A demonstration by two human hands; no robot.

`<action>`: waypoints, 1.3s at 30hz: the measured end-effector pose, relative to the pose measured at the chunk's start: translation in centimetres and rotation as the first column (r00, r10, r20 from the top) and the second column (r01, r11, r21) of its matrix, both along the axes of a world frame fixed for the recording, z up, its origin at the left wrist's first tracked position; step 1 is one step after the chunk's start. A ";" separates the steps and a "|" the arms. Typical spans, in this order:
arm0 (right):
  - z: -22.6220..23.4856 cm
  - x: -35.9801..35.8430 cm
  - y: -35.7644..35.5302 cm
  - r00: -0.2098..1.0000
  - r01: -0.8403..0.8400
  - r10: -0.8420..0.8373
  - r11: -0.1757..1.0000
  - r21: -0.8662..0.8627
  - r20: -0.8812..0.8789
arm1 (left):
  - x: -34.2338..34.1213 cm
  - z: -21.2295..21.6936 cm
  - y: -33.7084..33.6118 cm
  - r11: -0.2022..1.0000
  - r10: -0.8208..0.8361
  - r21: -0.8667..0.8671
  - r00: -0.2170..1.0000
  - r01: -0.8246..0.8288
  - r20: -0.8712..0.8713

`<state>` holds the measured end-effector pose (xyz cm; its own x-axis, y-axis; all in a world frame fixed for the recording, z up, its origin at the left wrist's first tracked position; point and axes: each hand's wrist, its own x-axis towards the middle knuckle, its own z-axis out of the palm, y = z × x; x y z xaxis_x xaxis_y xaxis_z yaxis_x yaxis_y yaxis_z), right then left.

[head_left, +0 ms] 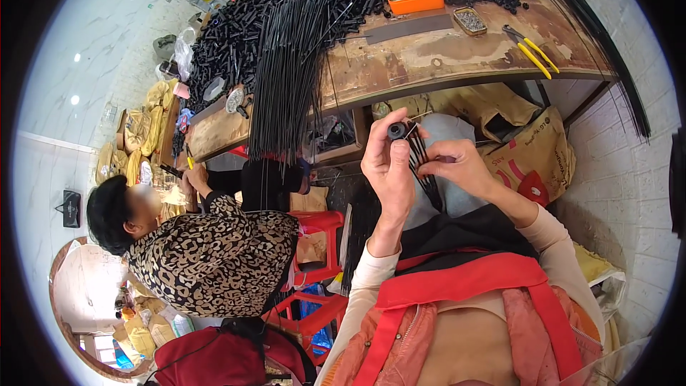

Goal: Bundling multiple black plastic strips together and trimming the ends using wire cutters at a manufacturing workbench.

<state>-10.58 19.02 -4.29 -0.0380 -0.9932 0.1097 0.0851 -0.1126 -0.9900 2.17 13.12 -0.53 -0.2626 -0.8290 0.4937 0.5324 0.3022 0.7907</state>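
Observation:
My left hand [390, 166] is wrapped round a black, round plastic hub [397, 130] with a hole in its top, held upright in front of my lap. Several thin black ribs [430, 187] hang down from it, like those of an umbrella frame. Beside it, my right hand [457, 163] pinches some of these ribs between thumb and fingers. A thin wire [420, 114] sticks out near the left fingertips. My grey-clad knees are under the work.
Ahead runs a worn wooden bench [493, 53] heaped with black plastic tubes [343, 0]. On it are a long bundle of black rods [286, 78], an orange box [414, 1], a tin of small metal parts [469, 21] and yellow-handled pliers [532, 53]. A co-worker [214, 250] sits at left.

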 end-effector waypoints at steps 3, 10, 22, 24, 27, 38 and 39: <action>-0.2 -0.4 -0.2 0.999 -0.015 0.015 1.000 -0.007 0.036 | 0.2 0.6 -0.3 0.992 -0.094 0.086 0.996 0.094 -0.002; -0.1 -0.9 -0.6 0.998 0.004 -0.003 1.000 -0.020 0.066 | 1.3 0.9 -1.5 0.995 -0.090 0.041 0.995 0.089 0.039; 0.4 -0.8 -0.5 0.996 -0.027 0.026 1.000 0.002 0.088 | 1.4 0.6 -1.9 0.993 -0.104 0.059 0.993 0.102 0.047; 0.5 -0.8 -0.5 0.995 -0.036 0.036 0.999 0.002 0.098 | 1.4 0.5 -1.9 0.996 -0.083 0.046 0.995 0.081 0.054; 0.5 -0.9 -0.6 0.992 -0.062 0.061 0.998 0.009 0.107 | 1.3 0.9 -1.6 0.996 -0.080 0.042 0.995 0.078 0.053; 0.6 -1.1 -0.6 0.982 -0.132 0.128 0.991 0.024 0.138 | 1.2 1.1 -1.5 0.989 -0.139 0.060 0.990 0.137 0.016; 0.6 -1.1 -0.6 0.982 -0.131 0.126 0.991 0.024 0.140 | 1.3 1.0 -1.5 0.988 -0.142 0.068 0.990 0.140 0.025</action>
